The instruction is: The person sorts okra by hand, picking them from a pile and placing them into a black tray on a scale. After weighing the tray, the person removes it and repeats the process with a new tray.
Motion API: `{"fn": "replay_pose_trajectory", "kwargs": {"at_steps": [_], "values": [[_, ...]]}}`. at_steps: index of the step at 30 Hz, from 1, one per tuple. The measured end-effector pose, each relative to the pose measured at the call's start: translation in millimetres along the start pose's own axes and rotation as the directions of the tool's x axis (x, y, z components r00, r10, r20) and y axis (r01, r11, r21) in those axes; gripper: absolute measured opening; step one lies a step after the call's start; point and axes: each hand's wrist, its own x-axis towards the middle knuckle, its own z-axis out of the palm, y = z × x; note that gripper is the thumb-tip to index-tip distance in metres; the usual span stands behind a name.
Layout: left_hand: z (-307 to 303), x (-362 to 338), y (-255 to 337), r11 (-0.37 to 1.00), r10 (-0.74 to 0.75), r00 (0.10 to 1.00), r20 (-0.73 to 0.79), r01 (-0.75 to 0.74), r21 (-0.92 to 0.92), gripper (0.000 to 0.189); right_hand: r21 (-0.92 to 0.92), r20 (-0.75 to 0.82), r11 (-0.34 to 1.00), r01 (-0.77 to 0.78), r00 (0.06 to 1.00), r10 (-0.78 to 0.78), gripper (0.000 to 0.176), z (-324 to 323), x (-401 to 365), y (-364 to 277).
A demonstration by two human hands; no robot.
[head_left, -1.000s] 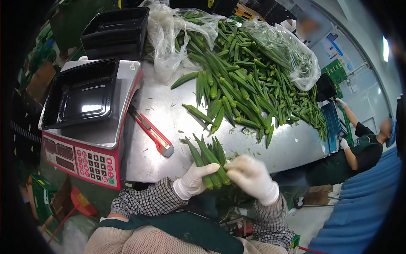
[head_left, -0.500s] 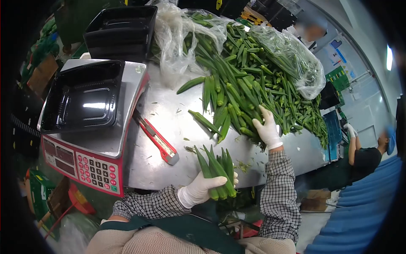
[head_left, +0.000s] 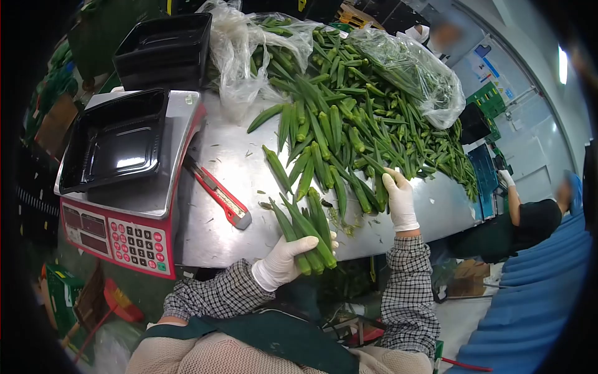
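Observation:
Several green okra pods point(head_left: 306, 240) lie side by side in my left hand point(head_left: 278, 262), which is closed round them near the table's front edge. Their tips point away from me. My right hand point(head_left: 400, 198), also in a white glove, pinches an okra pod point(head_left: 380, 187) at the near edge of the big okra pile point(head_left: 349, 124). Part of that pod is hidden by the fingers and neighbouring pods. A red box cutter point(head_left: 219, 198) rests on the metal table point(head_left: 205, 240), left of my left hand.
On the left, a red and silver scale point(head_left: 134, 246) carries a black plastic tray point(head_left: 121, 146). More black trays point(head_left: 163, 50) are stacked behind it. Clear plastic bags point(head_left: 240, 62) lie over the pile's back. A co-worker point(head_left: 536, 221) is at the right, another person at the back.
My right hand has gone from spread fingers on the pile to pinching an okra pod at its near edge. My left hand still holds its bunch. The camera view has shifted slightly.

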Motion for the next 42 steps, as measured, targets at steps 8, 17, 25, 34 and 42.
{"fn": "replay_pose_trajectory", "kwargs": {"at_steps": [8, 17, 25, 34, 42], "values": [[1.9, -0.7, 1.6, 0.999, 0.037, 0.999, 0.025, -0.037, 0.018, 0.041, 0.274, -0.031, 0.959, -0.069, 0.996, 0.080, 0.032, -12.8, -18.4, -13.8], [2.1, -0.1, 0.8, 0.999, 0.045, 0.999, 0.009, -0.045, -0.022, 0.050, 0.681, 0.221, 0.691, -0.240, 0.968, 0.118, 0.033, 11.5, -74.8, -17.9], [2.1, -3.6, 3.1, 0.998, 0.043, 0.999, 0.022, -0.042, -0.046, 0.052, -0.357, 0.261, 0.771, 0.527, 0.849, -0.460, 0.025, 66.8, -134.4, -52.0], [-1.9, -0.6, 0.5, 0.995, 0.019, 0.993, 0.116, -0.007, -0.098, 0.054, -0.641, 0.037, 0.725, 0.251, 0.954, -0.298, 0.040, 53.3, -73.8, -21.5], [0.8, -4.3, 4.5, 0.997, 0.016, 0.987, 0.159, -0.004, -0.079, 0.056, 0.481, 0.216, 0.867, -0.130, 0.976, 0.026, 0.045, 37.5, -82.6, -34.8]]}}
